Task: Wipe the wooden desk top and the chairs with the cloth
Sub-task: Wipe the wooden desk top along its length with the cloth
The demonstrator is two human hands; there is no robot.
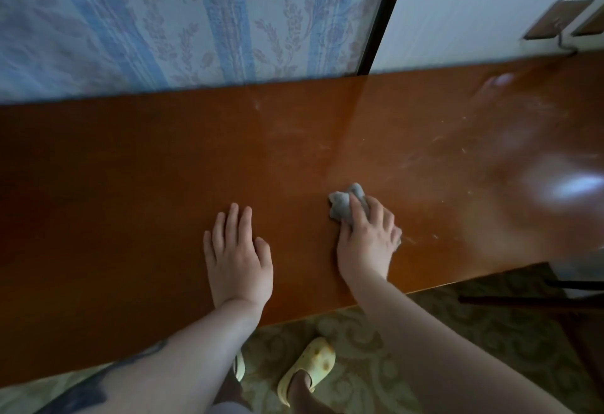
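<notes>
Slippers: two pale yellow slippers on the person's feet at the bottom edge, the right slipper (309, 368) in full view, the left slipper (239, 366) mostly hidden behind the left forearm.
Carpet: one patterned olive carpet (369, 348) under the feet, running below the desk's near edge.
Chair: dark bars of one chair (529, 299) show at the right, below the desk's near corner; most of it is out of frame, so I cannot tell whether there are more.
Forearms: two bare forearms reach up from the bottom; the left one carries a dark tattoo (94, 384).
Left hand: one left hand (237, 250) lies flat, palm down, on the desk, fingers straight and close together, holding nothing.
Right hand: one right hand (367, 237) presses down on the cloth, fingers curled over it and gripping it.
Cloth: one small grey cloth (343, 204), bunched, lies on the desk under the right hand, its crumpled end sticking out past the fingertips; a bit shows at the hand's right side.
Desk: one glossy brown wooden desk top (130, 184) spans the whole width; faint pale streaks and specks sit on its right half, with bright glare near the right edge.
Wall: blue floral striped wallpaper (163, 21) stands behind the desk.
Frame strip: one dark upright strip (380, 21) divides the wallpaper from a plain white panel (474, 4).
Sockets: two wall plates (555, 19) at the upper right, with one cable (562, 45) hanging from the nearer one toward the desk's far edge.
</notes>
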